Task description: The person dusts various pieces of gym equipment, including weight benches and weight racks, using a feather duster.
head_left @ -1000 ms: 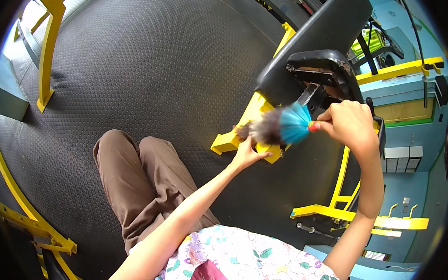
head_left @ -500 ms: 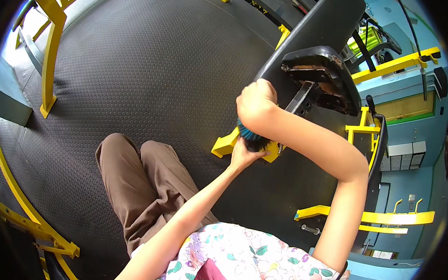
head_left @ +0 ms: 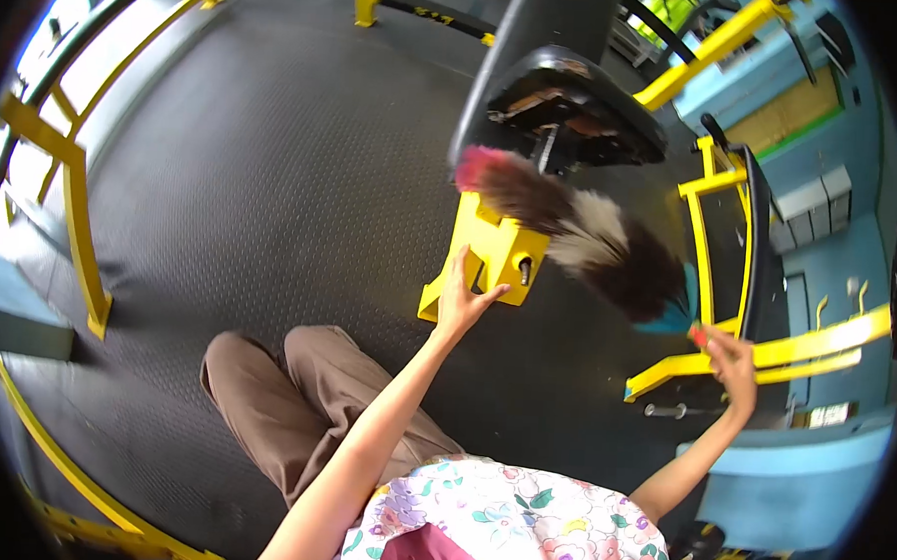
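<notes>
My right hand (head_left: 730, 360) grips the red handle of a feather duster (head_left: 581, 231), whose brown, white and pink feathers stretch up and left toward the black padded seat (head_left: 576, 100) of a gym machine. My left hand (head_left: 460, 299) rests flat against the machine's yellow base bracket (head_left: 495, 254), fingers spread, holding nothing. The duster's pink tip hovers just below the seat's front edge.
Black rubber floor (head_left: 273, 172) spreads to the left. Yellow machine frames stand at the left (head_left: 75, 234), right (head_left: 766, 354) and bottom left (head_left: 107, 525). My brown-trousered knees (head_left: 283, 393) lie below. Blue walls and a blue ledge (head_left: 780, 485) sit at the right.
My right hand has swung from over the yellow bracket out to the right and down, pulling the duster out full length. The view tilted. My left hand stays on the bracket.
</notes>
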`<state>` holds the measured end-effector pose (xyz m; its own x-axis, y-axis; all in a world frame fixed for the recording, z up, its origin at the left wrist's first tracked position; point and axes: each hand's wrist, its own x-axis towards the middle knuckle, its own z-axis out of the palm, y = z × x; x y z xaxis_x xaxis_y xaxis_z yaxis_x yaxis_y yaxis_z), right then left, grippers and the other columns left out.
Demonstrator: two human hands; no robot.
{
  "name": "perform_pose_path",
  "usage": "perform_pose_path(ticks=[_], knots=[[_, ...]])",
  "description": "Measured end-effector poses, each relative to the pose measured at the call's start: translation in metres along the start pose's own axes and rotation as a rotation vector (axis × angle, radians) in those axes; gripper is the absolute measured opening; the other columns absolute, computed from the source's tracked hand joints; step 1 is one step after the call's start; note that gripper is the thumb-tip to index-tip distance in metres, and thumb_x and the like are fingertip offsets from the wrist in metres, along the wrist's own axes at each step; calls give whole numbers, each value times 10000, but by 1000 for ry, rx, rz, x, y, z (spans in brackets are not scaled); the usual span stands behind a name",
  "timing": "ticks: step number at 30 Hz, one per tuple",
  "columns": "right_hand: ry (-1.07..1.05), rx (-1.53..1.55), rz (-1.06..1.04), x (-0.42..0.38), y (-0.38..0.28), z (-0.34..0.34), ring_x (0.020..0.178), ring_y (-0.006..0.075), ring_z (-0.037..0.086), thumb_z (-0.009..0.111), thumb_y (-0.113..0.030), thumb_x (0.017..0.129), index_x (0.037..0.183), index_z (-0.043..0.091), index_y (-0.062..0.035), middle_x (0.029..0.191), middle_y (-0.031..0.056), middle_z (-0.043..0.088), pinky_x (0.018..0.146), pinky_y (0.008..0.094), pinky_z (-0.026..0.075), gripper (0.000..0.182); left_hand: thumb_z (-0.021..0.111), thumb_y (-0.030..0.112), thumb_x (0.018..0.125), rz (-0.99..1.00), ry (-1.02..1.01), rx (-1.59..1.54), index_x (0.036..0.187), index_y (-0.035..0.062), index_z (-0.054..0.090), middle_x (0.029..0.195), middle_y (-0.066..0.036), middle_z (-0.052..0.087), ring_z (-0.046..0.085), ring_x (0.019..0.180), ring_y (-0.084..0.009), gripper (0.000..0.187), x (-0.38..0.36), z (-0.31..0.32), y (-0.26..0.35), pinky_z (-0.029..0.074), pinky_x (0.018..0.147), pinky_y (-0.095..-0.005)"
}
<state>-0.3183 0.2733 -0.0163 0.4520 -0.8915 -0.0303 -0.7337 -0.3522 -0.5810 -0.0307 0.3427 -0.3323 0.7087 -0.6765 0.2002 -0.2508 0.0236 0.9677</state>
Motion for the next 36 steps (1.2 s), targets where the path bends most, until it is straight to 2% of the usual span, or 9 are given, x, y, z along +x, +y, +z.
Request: perform_pose_path(ticks=[3,8,10,12,19,24,30,33,36], knots=[[231,441,269,-81,114,63,406,14,363,595,-356,806,991,616,-20,540,-28,459,349,148,227,384,694,349,707,78,-118,11,1325,4,247,1314,-213,345,346,1219,-334,837,1,-4,9,318,986,-384],[277,1162,634,-153,128,280,333,64,352,539,-475,814,1032,530,-69,465,1,398,307,188,260,462,655,218,771,54,-242,-101,1316,36,314,1219,-230,459,477,1116,-316,668,3,3,10,395,915,-350],[174,1403,553,-158,118,349,341,64,336,462,-429,876,1038,517,-67,466,6,381,316,197,233,400,630,187,798,27,-270,-213,1317,34,316,1145,-227,521,531,1050,-255,626,3,10,-3,436,858,-336],[21,1348,582,-156,116,396,343,63,334,446,-441,878,1044,515,-61,471,13,395,319,198,229,421,622,184,808,-150,-324,-176,1338,64,287,1048,-191,589,567,964,-195,638,1,5,14,455,808,-304],[-25,1376,764,-139,148,440,331,51,335,465,-440,869,1032,538,-49,473,-11,405,320,197,224,430,577,245,841,-115,-342,-151,1372,162,232,1018,-137,612,558,927,-144,638,-1,13,4,441,799,-285],[-46,1383,553,-152,164,455,342,38,328,461,-439,872,817,553,-68,471,-37,390,337,190,230,386,508,331,871,-47,-346,126,1366,225,257,1086,-163,576,545,961,-162,565,-2,13,9,429,816,-303],[90,1211,554,-141,170,485,380,38,388,445,-418,884,771,540,-46,482,-18,407,350,204,269,400,459,278,906,-111,-380,69,1352,68,273,1084,-64,538,478,949,-109,526,-3,9,8,360,847,-220],[90,1211,463,-139,172,487,397,49,418,458,-440,872,865,588,-28,509,-4,449,350,209,286,432,464,307,904,-131,-392,95,1334,48,308,979,-27,534,440,799,-70,526,-1,5,8,367,699,-200],[66,1101,636,-128,175,492,420,55,447,471,-453,861,968,608,-17,528,6,477,372,209,320,469,466,314,902,-96,-332,51,1309,36,347,902,-15,525,394,715,-59,508,-1,8,4,339,628,-194]])
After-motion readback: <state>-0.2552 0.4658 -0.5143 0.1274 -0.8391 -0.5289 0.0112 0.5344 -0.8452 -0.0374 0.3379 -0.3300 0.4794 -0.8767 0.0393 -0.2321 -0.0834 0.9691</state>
